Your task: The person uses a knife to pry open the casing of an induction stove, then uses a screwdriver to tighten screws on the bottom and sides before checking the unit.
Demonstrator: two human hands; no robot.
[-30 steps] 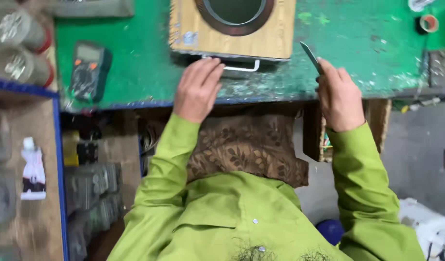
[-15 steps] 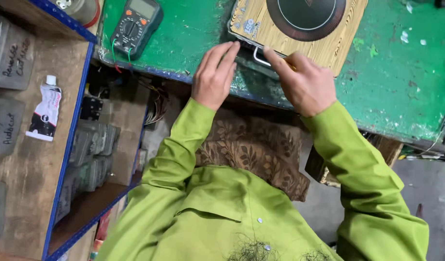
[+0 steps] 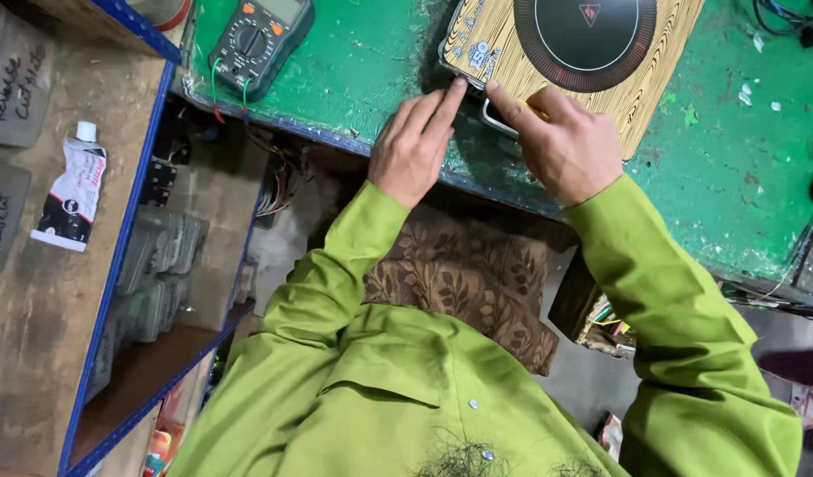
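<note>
We see a wood-grain cooktop [image 3: 548, 62] with a black round plate on the green bench [image 3: 371, 62], its far edge cut off. Our left hand [image 3: 413, 150] lies flat, fingers touching its corner — our right hand [image 3: 561, 141] pinches its white handle [image 3: 495, 119], mostly hidden. A multimeter [image 3: 258, 40] sits nearby.

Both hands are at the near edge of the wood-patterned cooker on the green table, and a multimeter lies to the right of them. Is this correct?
One detail is wrong: the multimeter lies to the left of the hands, not the right. The head view shows it. The rest holds: the left hand and right hand are at the near edge of the wood-patterned cooker on the green table.
</note>
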